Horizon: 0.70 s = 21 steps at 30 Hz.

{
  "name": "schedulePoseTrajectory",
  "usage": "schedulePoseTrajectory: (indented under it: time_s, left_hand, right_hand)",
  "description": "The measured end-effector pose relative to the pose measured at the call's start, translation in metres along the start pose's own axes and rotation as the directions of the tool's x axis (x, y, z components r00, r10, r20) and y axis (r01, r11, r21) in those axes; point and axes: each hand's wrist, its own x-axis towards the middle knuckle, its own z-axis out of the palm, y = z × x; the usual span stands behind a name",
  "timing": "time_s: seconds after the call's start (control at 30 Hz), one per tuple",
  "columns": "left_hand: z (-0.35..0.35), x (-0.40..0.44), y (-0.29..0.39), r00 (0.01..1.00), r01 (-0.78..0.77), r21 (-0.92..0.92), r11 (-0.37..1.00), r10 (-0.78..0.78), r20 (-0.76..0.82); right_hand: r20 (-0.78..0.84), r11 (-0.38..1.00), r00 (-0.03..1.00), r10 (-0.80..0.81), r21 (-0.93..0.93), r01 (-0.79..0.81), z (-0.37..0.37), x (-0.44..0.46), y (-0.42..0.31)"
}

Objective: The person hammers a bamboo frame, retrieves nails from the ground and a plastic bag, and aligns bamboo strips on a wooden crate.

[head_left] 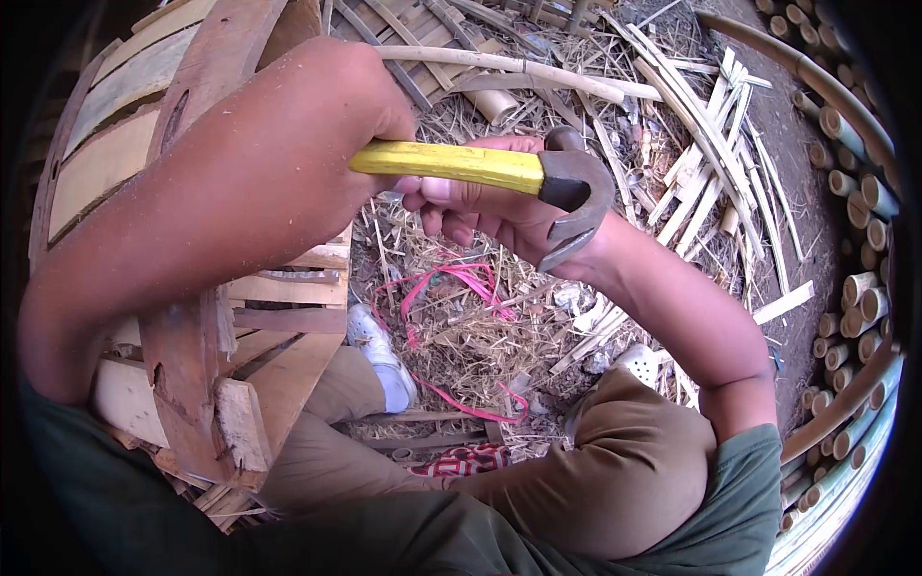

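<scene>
Yellow-handled hammer (461,165): saw it gripped at the handle's end by the left hand (360,101), with fingers wrapped closely round and largely hidden behind the back of that hand. Found the claw head well to the right of those fingers, just in front of the right wrist. Saw the right hand (480,202) loosely curled, palm towards the camera, behind and partly below the handle, thumb near the left hand; could not make out a hold on anything there. Lost part of the right fingers behind the handle crossing in front of them. Noted a slatted wooden frame (182,374) left of and below the left fingers, partly covered by the left forearm. Saw, beyond the fingers, a long pole (528,69) lying across the littered ground. Spotted split strips (715,163) heaped to the right of the right fingers, and stacked bamboo poles (860,240) farther out on that side. Below the fingers, found pink twine (461,278) tangled over straw (461,355), between one white shoe (379,360) to the left and another white shoe (636,365) to the right. Nearer the body, noticed a red patterned cloth (466,461) between the trouser legs (615,461).
</scene>
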Motion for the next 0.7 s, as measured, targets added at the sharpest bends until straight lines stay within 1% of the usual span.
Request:
schedulePoseTrajectory:
  time_s: [0.07,0.1,0.17,0.2,0.23,0.27,0.33,0.4,0.47,0.53,0.6,0.67,0.7]
  left_hand:
    - [-0.001,0.001,0.001,1.000,-0.005,-0.001,1.000,0.005,0.001]
    - [-0.002,0.002,0.001,1.000,-0.008,0.008,1.000,0.008,0.015]
    - [-0.001,0.002,0.000,0.999,-0.014,0.017,1.000,0.013,0.034]
    - [0.001,0.001,-0.001,1.000,-0.027,0.021,0.999,0.027,0.003]
    - [0.003,0.001,-0.001,0.999,-0.041,0.025,0.999,0.042,-0.028]
    - [0.003,0.002,0.000,0.999,-0.045,0.025,0.999,0.045,-0.026]
    - [0.002,0.002,0.002,0.997,-0.062,0.007,0.998,0.062,-0.047]
    - [0.001,0.002,0.002,0.998,-0.055,0.012,0.998,0.055,-0.029]
    - [0.001,0.002,0.001,0.999,-0.040,0.018,0.999,0.041,-0.010]
    - [0.002,0.001,-0.001,0.998,-0.065,0.052,0.997,0.066,-0.011]
    - [0.002,0.002,-0.001,0.998,-0.067,0.053,0.996,0.067,0.009]
    - [0.001,0.003,0.002,0.997,-0.069,0.054,0.996,0.068,0.027]
    - [0.001,0.004,0.007,0.996,-0.087,-0.002,0.996,0.087,0.002]
  right_hand:
    - [0.097,0.984,0.995,-0.032,0.178,0.014,-0.004,0.001,0.003]
    - [0.094,0.984,0.995,-0.031,0.178,0.014,-0.005,0.001,0.003]
    - [0.076,0.998,0.996,-0.035,0.052,0.031,-0.007,0.001,0.003]
    - [0.073,0.998,0.997,-0.035,0.055,0.031,-0.006,0.001,0.005]
    - [0.082,0.993,0.995,-0.064,0.108,0.055,-0.004,0.000,0.007]
    - [0.090,0.984,0.991,-0.094,0.160,0.079,-0.003,0.000,0.008]
    - [0.075,0.980,0.993,-0.092,0.185,0.077,-0.003,0.002,0.009]
    - [0.064,0.975,0.994,-0.087,0.210,0.072,-0.002,0.002,0.010]
    - [0.012,0.985,0.998,-0.069,0.158,0.067,0.001,0.002,0.009]
    - [0.043,0.988,0.997,-0.066,0.144,0.059,-0.002,0.003,0.010]
    - [0.017,0.991,0.994,-0.109,0.082,0.107,-0.007,0.002,0.013]
    - [-0.010,0.992,0.994,-0.105,0.074,0.105,-0.007,0.001,0.015]
    - [0.010,0.992,0.995,-0.099,0.077,0.098,-0.005,0.000,0.011]
